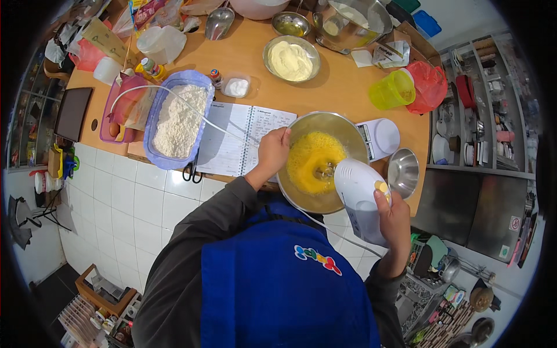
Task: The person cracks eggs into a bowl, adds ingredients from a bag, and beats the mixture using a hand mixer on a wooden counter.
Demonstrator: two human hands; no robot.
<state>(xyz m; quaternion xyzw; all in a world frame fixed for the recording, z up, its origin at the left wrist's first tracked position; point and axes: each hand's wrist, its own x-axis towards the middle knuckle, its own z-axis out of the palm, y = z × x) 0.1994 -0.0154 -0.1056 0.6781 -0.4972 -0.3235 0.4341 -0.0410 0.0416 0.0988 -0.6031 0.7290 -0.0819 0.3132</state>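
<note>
A metal mixing bowl (347,134) at the table's near edge holds a frothy yellow liquid (303,158) that looks like beaten egg. My left hand (272,153) grips the bowl's left rim, with the thumb over the edge. In my right hand (394,220) is a white electric hand mixer (358,197), held by its handle with the thumb near a yellowish control on top. The mixer tilts over the bowl's right side. Its beaters (324,170) dip into the liquid, partly blurred. A white cord runs below the bowl from the mixer's side.
Left of the bowl lie an open spiral notebook (223,130), black scissors (192,172) and a blue tub of flour (180,122). A white scale (383,138) and small steel bowl (403,173) stand right. Farther back are a bowl of pale powder (291,60) and a yellow-green cup (390,90).
</note>
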